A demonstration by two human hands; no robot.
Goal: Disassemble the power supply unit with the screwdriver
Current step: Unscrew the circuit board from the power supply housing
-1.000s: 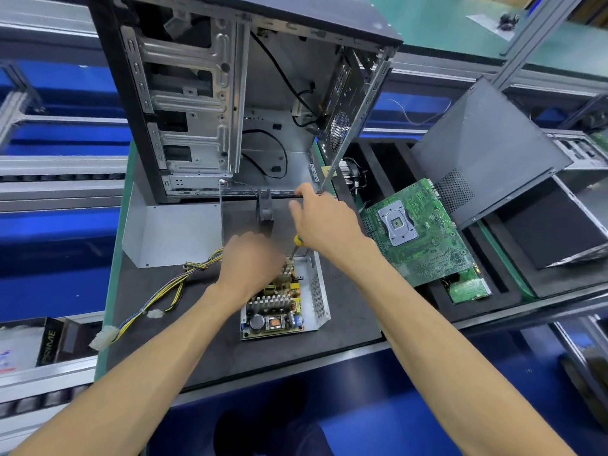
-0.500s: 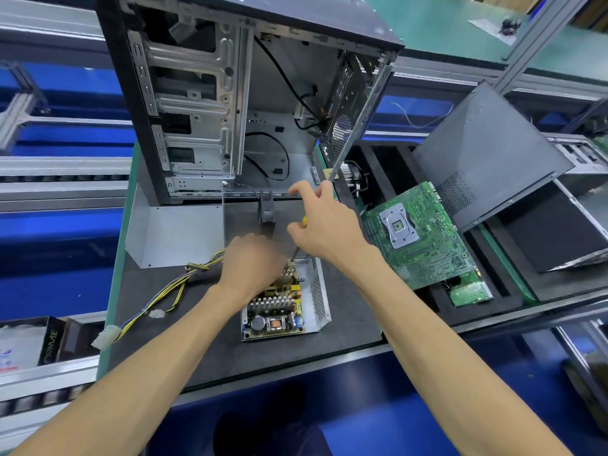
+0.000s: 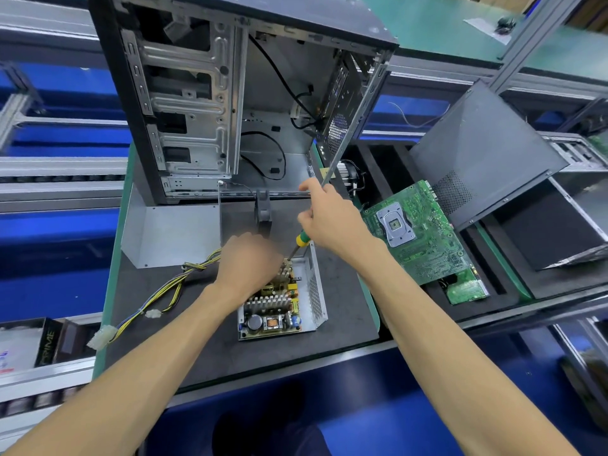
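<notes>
Left of the left hand, wires trail on the mat. That hand rests on the power supply, an open metal box holding a circuit board; its grip is hidden. The right hand grips the screwdriver, tip inside the box. Right of it, a green board lies in a black tray.

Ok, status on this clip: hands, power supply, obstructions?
Right hand grips yellow-green screwdriver. Left hand holds open metal power supply. Nothing blocking.

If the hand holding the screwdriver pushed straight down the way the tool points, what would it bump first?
Probably the circuit board in the open power supply; the right hand aims the screwdriver there.
</notes>
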